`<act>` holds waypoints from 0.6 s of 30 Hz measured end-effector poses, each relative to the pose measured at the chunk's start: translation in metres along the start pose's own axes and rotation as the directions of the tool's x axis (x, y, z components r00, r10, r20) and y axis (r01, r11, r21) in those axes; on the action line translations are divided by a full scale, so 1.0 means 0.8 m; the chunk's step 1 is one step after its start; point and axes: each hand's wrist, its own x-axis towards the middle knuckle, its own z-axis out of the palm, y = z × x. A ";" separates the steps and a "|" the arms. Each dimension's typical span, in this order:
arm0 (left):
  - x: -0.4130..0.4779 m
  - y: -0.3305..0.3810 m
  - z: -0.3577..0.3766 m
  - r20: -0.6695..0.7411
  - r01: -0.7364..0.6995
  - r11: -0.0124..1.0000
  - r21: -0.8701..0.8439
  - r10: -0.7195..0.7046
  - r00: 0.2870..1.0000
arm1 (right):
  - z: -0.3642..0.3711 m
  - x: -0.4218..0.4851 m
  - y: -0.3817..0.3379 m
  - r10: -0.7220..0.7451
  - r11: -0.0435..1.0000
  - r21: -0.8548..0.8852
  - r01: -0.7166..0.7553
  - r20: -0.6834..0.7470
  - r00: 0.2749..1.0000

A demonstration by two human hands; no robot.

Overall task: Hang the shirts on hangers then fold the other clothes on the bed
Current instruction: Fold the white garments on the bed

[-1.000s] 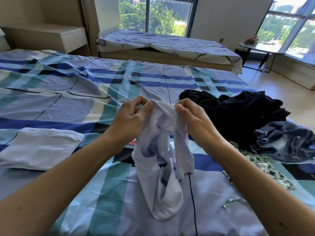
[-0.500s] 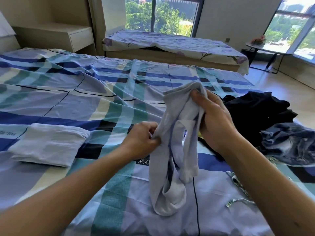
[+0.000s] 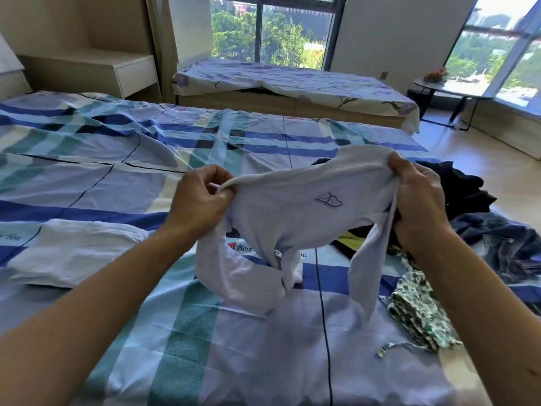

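While my left hand (image 3: 199,206) and right hand (image 3: 418,206) each pinch an upper corner, the white logo garment (image 3: 292,212) hangs stretched over the plaid bed (image 3: 87,177); it looks light and limp, so I'd grip the seams.

Left hand (image 3: 202,205) and right hand (image 3: 415,200) stretching white garment (image 3: 298,212), over plaid bed (image 3: 117,159)

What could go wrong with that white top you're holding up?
The white top is pinched only at its edge by the left hand, while the right hand grips the other side, so it may slip. Its lower part lies twisted on the bed cover; laid down like that, it would probably fold in creases. One loose end hangs close to the green patterned cloth and might drag it.
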 end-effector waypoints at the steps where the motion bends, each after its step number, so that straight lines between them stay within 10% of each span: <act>1: 0.002 0.004 -0.004 0.013 -0.002 0.999 -0.043 0.002 1.000 | -0.003 0.002 0.000 -0.024 0.999 -0.043 0.024 0.001 1.000; 6: 0.004 0.033 -0.026 0.148 0.047 0.972 -0.231 -0.012 0.989 | -0.016 0.011 0.001 -0.102 0.985 -0.136 0.107 0.041 0.994; 11: -0.005 0.046 -0.046 0.348 -0.277 0.956 0.098 0.228 0.909 | -0.017 0.010 0.007 -0.131 0.982 -0.134 0.136 0.045 0.990; 18: -0.002 0.036 -0.061 0.052 -0.380 0.870 0.315 0.384 0.922 | -0.022 0.006 0.006 -0.249 0.952 -0.145 0.269 0.143 0.958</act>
